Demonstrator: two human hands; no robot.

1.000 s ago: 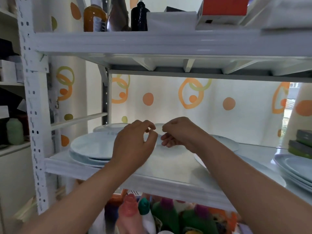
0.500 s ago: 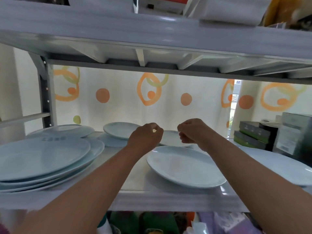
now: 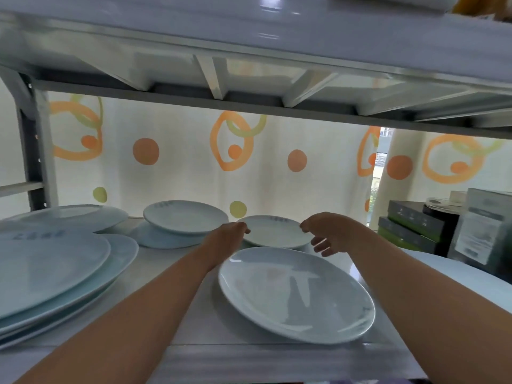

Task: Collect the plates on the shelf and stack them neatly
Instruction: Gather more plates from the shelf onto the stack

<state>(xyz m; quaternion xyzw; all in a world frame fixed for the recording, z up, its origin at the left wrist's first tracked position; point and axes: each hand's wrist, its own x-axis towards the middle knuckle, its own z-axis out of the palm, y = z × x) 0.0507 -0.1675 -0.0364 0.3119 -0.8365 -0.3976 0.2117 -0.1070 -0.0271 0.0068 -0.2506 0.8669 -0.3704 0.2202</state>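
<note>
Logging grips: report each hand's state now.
Left hand: at the small plate's left rim; grip cannot be told.
Right hand: open, empty, by its right rim.

The stack of plates at near left runs off the left edge, so its full count cannot be told. At far right a plate is cut by the right edge and partly covered by the right arm. The left hand hides the near-left rim of the small plate; whether its fingers touch that rim cannot be told. Print on the boxes at far right is too blurred to read. Items on the upper shelf are cropped by the top edge.
</note>
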